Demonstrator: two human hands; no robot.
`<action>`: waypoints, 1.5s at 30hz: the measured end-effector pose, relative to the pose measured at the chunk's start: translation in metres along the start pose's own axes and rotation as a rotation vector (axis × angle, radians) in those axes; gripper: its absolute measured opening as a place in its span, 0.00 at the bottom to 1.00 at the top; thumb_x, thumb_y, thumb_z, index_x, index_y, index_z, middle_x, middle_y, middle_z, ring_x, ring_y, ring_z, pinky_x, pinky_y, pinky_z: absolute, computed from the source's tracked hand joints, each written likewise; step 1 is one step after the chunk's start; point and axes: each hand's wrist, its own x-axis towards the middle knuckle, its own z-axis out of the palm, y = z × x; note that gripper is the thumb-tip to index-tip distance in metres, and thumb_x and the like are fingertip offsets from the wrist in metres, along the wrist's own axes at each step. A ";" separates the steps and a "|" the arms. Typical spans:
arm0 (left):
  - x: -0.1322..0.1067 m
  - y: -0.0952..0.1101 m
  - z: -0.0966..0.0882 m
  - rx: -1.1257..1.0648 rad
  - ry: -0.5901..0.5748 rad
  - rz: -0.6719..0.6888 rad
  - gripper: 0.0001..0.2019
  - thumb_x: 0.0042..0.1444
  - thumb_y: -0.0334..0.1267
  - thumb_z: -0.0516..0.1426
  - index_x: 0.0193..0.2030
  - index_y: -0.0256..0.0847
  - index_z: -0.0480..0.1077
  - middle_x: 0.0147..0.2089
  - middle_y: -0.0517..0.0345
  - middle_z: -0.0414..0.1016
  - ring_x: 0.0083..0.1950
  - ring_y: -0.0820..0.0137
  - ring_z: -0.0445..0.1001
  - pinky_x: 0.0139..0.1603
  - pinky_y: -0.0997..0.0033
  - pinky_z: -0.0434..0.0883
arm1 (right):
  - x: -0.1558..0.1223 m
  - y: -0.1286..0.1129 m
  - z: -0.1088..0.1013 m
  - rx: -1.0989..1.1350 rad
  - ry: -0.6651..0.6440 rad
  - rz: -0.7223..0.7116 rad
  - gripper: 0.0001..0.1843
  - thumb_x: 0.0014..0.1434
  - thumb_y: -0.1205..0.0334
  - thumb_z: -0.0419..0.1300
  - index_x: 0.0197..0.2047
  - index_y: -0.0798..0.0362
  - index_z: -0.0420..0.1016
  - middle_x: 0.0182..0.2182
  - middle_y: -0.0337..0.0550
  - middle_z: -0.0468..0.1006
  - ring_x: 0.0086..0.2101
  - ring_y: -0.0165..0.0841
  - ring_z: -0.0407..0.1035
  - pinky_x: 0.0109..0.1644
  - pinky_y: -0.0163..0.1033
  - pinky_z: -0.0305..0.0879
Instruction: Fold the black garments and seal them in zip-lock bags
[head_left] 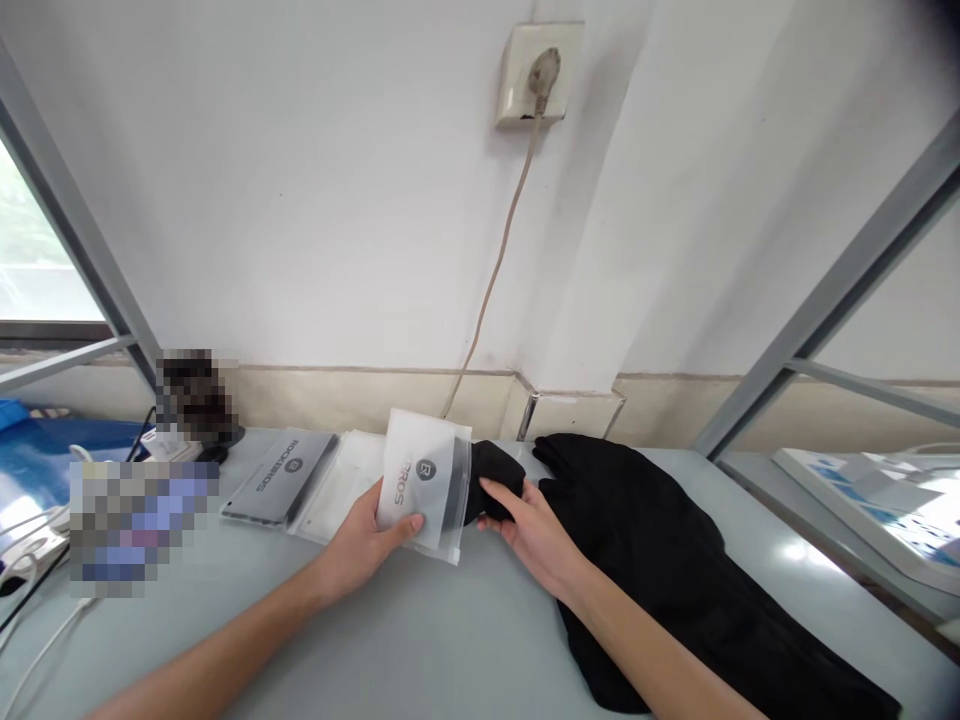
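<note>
My left hand [367, 545] grips a frosted zip bag [427, 500] printed with a round logo and the letters "ROS", thumb on its front face. A white sheet or card shows at the bag's left side. My right hand [532, 530] pinches a folded black cloth [496, 478] at the bag's right edge; how far the cloth reaches inside is hard to tell. Left of the bag lie clear empty-looking bags [341, 485] and a grey-and-black packed bag marked ROCKBROS [281, 480]. A large black garment [652, 560] spreads beside and beneath my right forearm.
The pale table [420, 650] runs along a white wall with a plugged-in cord [499, 250] hanging down. Grey metal posts [840, 270] rise at both sides. Blurred-out items and cables [45, 640] lie at the left. Printed sheets or packs [885, 500] rest at the far right.
</note>
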 end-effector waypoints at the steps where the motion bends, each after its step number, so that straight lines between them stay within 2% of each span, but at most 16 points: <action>1: -0.001 0.001 0.000 -0.006 -0.014 -0.017 0.26 0.62 0.56 0.62 0.60 0.43 0.73 0.59 0.45 0.80 0.59 0.51 0.78 0.59 0.54 0.74 | 0.000 0.001 -0.001 -0.012 -0.012 -0.005 0.20 0.50 0.49 0.77 0.41 0.52 0.80 0.42 0.44 0.80 0.36 0.35 0.71 0.32 0.38 0.69; 5: -0.002 0.003 0.000 -0.052 -0.014 -0.093 0.28 0.66 0.60 0.57 0.63 0.43 0.73 0.57 0.46 0.82 0.60 0.50 0.78 0.60 0.52 0.75 | 0.001 0.005 -0.002 -0.107 -0.061 -0.021 0.18 0.51 0.50 0.76 0.37 0.52 0.77 0.33 0.39 0.77 0.31 0.32 0.67 0.28 0.36 0.63; 10: -0.001 0.000 0.002 -0.081 -0.011 -0.108 0.28 0.64 0.60 0.59 0.61 0.42 0.75 0.53 0.45 0.84 0.64 0.48 0.75 0.56 0.53 0.78 | 0.001 0.007 -0.002 -0.240 -0.088 -0.029 0.18 0.53 0.50 0.74 0.31 0.52 0.72 0.25 0.34 0.72 0.25 0.29 0.62 0.26 0.36 0.58; 17: 0.000 -0.003 0.005 -0.076 0.068 -0.038 0.27 0.64 0.58 0.60 0.61 0.42 0.74 0.60 0.45 0.80 0.68 0.49 0.72 0.65 0.48 0.72 | 0.000 0.005 -0.003 -0.344 -0.108 0.022 0.17 0.52 0.51 0.72 0.31 0.52 0.70 0.19 0.32 0.71 0.21 0.28 0.63 0.27 0.36 0.58; 20: 0.000 -0.001 0.006 -0.113 0.085 -0.040 0.27 0.63 0.59 0.61 0.60 0.42 0.74 0.61 0.45 0.80 0.67 0.49 0.73 0.64 0.49 0.73 | -0.001 0.005 -0.001 -0.369 -0.113 0.032 0.17 0.52 0.52 0.71 0.28 0.51 0.68 0.17 0.29 0.67 0.19 0.27 0.60 0.24 0.34 0.54; 24: 0.000 0.000 0.007 -0.183 0.081 -0.104 0.28 0.60 0.58 0.64 0.58 0.40 0.75 0.57 0.44 0.82 0.62 0.48 0.78 0.59 0.50 0.77 | -0.003 0.005 0.001 -0.397 -0.192 0.062 0.16 0.52 0.55 0.69 0.25 0.51 0.66 0.16 0.27 0.62 0.16 0.23 0.54 0.22 0.33 0.49; 26: 0.000 -0.001 0.006 -0.185 0.051 -0.110 0.28 0.58 0.57 0.66 0.58 0.41 0.74 0.57 0.44 0.82 0.59 0.48 0.80 0.57 0.51 0.78 | -0.003 0.006 0.002 -0.403 -0.193 0.070 0.15 0.52 0.56 0.68 0.26 0.51 0.66 0.16 0.26 0.62 0.16 0.23 0.53 0.22 0.33 0.49; 30: 0.001 -0.006 0.004 -0.146 0.012 -0.082 0.28 0.58 0.55 0.67 0.60 0.42 0.73 0.58 0.44 0.81 0.57 0.49 0.81 0.55 0.50 0.79 | -0.001 0.010 0.003 -0.311 -0.060 0.025 0.14 0.51 0.56 0.70 0.36 0.51 0.71 0.19 0.27 0.66 0.18 0.25 0.58 0.21 0.33 0.55; 32: 0.003 -0.008 0.003 -0.115 0.057 -0.050 0.28 0.58 0.54 0.67 0.60 0.42 0.72 0.59 0.44 0.81 0.58 0.49 0.80 0.57 0.50 0.77 | 0.000 0.010 0.002 -0.226 -0.025 -0.011 0.18 0.51 0.56 0.73 0.41 0.51 0.72 0.23 0.29 0.72 0.21 0.27 0.62 0.23 0.34 0.60; 35: 0.007 -0.011 0.003 -0.071 0.200 0.004 0.28 0.59 0.55 0.66 0.59 0.41 0.72 0.59 0.45 0.80 0.61 0.49 0.78 0.61 0.49 0.75 | 0.002 0.007 0.000 -0.060 -0.012 -0.029 0.21 0.50 0.55 0.76 0.42 0.50 0.74 0.32 0.34 0.77 0.27 0.29 0.69 0.30 0.35 0.67; 37: 0.009 -0.011 0.002 -0.043 0.308 0.021 0.27 0.58 0.55 0.66 0.58 0.40 0.72 0.58 0.45 0.81 0.61 0.48 0.77 0.62 0.49 0.73 | 0.003 0.003 -0.002 0.057 -0.014 0.008 0.20 0.50 0.55 0.78 0.40 0.51 0.75 0.34 0.36 0.78 0.30 0.30 0.72 0.35 0.36 0.70; 40: 0.010 -0.012 0.001 -0.025 0.438 0.034 0.26 0.58 0.54 0.66 0.55 0.39 0.73 0.56 0.45 0.82 0.59 0.49 0.78 0.61 0.50 0.73 | 0.003 0.001 -0.003 0.162 -0.014 0.119 0.18 0.51 0.56 0.78 0.35 0.51 0.75 0.32 0.38 0.80 0.33 0.33 0.75 0.41 0.39 0.73; 45: 0.011 -0.014 0.000 -0.052 0.472 0.064 0.22 0.58 0.53 0.66 0.50 0.39 0.73 0.54 0.46 0.82 0.57 0.51 0.79 0.58 0.56 0.76 | 0.002 0.005 -0.003 0.094 -0.120 0.224 0.17 0.58 0.51 0.74 0.33 0.52 0.73 0.37 0.51 0.86 0.34 0.34 0.77 0.42 0.38 0.72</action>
